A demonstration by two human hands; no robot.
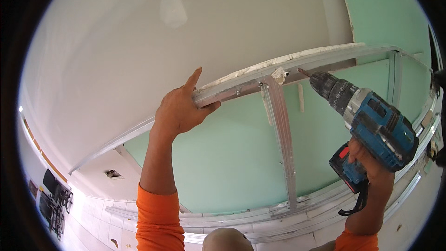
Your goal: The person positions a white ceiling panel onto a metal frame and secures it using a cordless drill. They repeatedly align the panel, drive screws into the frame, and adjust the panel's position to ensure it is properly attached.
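My left hand [179,109] grips the near end of a long metal channel [232,92] that runs up to the right along a pale wall. Its index finger points upward beside the wall and the thumb lies under the channel. A metal stud [281,139] meets the channel from below, with a crumpled whitish scrap [279,75] at the joint. My right hand [371,160] is closed round the handle of a blue cordless drill [378,123]. The drill's bit [303,72] points up and left, close to the channel just right of that joint; contact cannot be told.
Green boards [223,158] show behind the metal frame, another at the upper right. Long metal profiles [260,216] lie along the tiled floor [97,209]. A wall box opening [114,174] is at the lower left, and dark folded chairs or frames [55,200] stand beyond it.
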